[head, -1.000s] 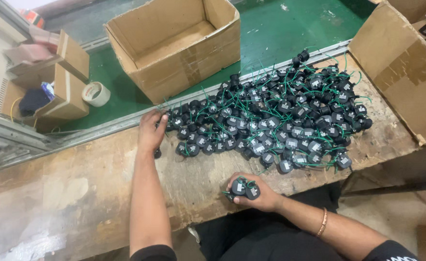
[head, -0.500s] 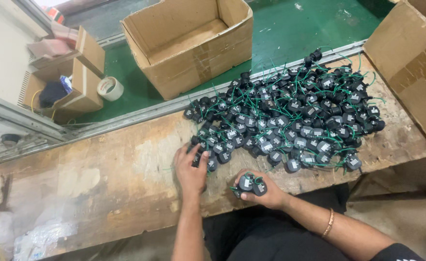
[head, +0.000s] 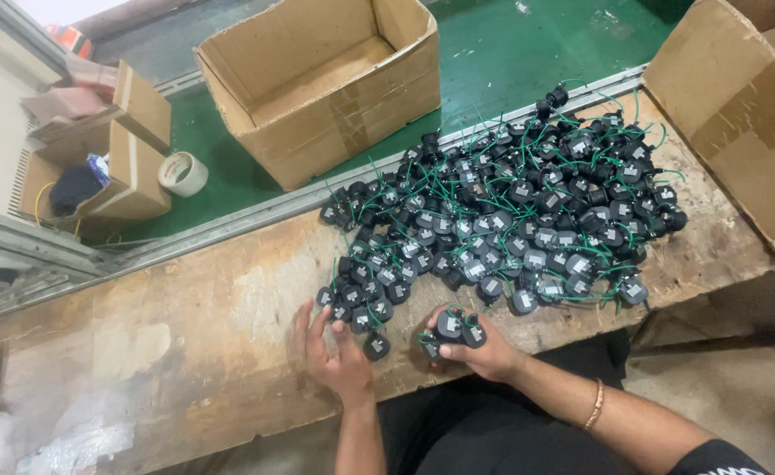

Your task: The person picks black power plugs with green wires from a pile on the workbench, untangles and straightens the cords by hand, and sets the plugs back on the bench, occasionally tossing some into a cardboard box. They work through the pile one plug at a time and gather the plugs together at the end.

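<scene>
A big pile of small black round parts with green wires [head: 511, 220] covers the right half of a worn wooden bench [head: 185, 352]. My right hand [head: 480, 347] is closed around a few of these black parts at the bench's near edge. My left hand [head: 335, 352] lies flat with fingers spread on the wood, right beside the pile's lower left end, where one black part [head: 376, 346] sits close to my thumb.
An empty open cardboard box [head: 326, 84] stands on the green conveyor [head: 528, 53] behind the bench. Another box [head: 739, 114] sits at the right. Small cartons [head: 115, 167] and a tape roll [head: 182, 173] are at the left.
My left hand has drawn back from the far edge of the pile to the near side of the bench, beside my right hand. The right hand kept its parts.
</scene>
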A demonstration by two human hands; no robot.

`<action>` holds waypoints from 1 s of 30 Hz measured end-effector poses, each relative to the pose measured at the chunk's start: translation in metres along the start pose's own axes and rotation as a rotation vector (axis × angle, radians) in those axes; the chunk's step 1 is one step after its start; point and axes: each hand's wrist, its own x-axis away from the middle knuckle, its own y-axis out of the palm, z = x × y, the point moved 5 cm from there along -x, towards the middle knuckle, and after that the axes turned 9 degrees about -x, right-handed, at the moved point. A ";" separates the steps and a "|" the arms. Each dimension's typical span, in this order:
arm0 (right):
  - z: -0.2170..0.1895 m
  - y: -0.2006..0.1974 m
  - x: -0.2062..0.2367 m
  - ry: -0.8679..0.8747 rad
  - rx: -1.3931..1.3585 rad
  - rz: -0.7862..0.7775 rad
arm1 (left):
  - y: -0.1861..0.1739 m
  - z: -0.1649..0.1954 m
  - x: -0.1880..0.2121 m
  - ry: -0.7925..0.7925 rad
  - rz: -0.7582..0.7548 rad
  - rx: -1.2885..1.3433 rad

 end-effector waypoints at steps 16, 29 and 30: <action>-0.001 -0.012 0.000 0.046 -0.634 0.042 | -0.001 0.010 0.029 0.058 -0.292 -0.301; 0.002 -0.001 -0.002 0.062 -0.479 -0.023 | -0.009 -0.012 0.056 -0.381 -0.243 0.733; 0.003 0.002 -0.002 0.079 -0.463 -0.044 | -0.004 0.005 0.053 -0.181 -0.280 0.598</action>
